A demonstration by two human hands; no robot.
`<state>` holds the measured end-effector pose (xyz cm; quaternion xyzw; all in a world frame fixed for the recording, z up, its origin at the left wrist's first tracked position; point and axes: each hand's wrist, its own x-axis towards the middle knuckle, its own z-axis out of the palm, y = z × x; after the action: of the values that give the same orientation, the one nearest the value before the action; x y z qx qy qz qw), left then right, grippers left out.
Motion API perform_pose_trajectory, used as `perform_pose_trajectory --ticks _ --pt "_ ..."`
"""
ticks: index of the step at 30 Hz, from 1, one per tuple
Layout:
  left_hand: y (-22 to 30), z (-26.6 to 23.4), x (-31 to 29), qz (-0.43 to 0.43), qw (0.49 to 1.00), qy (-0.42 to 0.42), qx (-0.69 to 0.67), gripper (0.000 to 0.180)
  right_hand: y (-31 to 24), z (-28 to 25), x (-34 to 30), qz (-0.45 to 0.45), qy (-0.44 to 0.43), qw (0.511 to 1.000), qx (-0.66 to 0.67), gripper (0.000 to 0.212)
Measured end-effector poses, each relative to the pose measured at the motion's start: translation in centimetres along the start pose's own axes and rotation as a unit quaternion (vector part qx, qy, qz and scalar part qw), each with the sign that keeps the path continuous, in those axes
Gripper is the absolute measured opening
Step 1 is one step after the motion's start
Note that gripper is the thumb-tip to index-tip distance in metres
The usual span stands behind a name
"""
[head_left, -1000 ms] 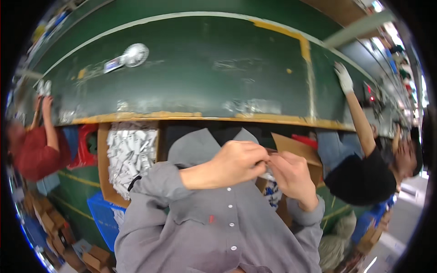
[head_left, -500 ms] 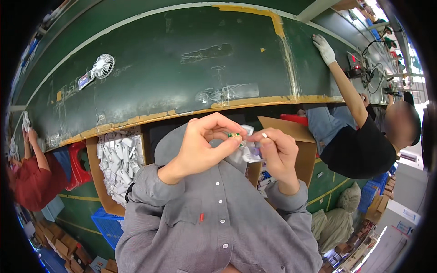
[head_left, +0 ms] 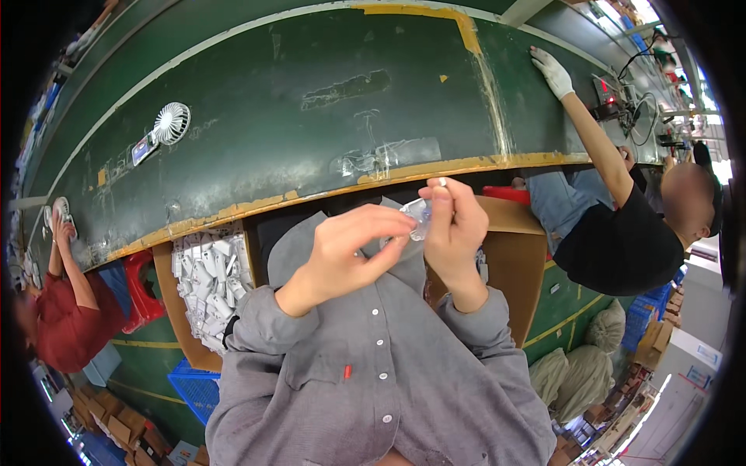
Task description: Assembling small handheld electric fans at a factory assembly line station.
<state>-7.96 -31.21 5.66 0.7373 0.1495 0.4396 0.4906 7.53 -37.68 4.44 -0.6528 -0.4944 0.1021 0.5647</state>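
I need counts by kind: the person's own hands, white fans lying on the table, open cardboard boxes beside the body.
Own hands: 2 (left hand, right hand)
White fan: 1
Cardboard boxes: 2 (left box, right box)
Total: 5

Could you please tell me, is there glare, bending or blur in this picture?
Head view: the table looks bowed and the corners are black; head view: pale sheen lies on the table's near left and the clear tape glints; head view: the left hand and right hand look fairly sharp, but the small white piece at the right fingertips is too small to identify.
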Motion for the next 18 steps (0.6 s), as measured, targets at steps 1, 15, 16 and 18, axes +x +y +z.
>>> perform_pose_trajectory --ticks 1,15,16,18 --pt "-0.1 0.0 0.0 0.038 0.999 -0.007 0.022 0.025 0.2 0.4 0.1 -0.050 -0.006 0.998 -0.025 0.010" --pt "-0.5 -2.1 -1.0 -0.107 0.989 0.062 -0.077 0.022 7.1 -5.7 -2.4 0.251 -0.042 0.967 -0.007 0.019" --pt "-0.3 -2.0 -0.8 -0.104 0.988 0.067 -0.095 0.020 10.1 -8.9 -4.3 0.281 -0.093 0.954 -0.047 0.020" --pt "-0.3 -1.8 -0.4 -0.119 0.983 0.063 -0.127 0.019 12.8 -13.4 -8.0 0.411 -0.067 0.909 -0.001 0.020"
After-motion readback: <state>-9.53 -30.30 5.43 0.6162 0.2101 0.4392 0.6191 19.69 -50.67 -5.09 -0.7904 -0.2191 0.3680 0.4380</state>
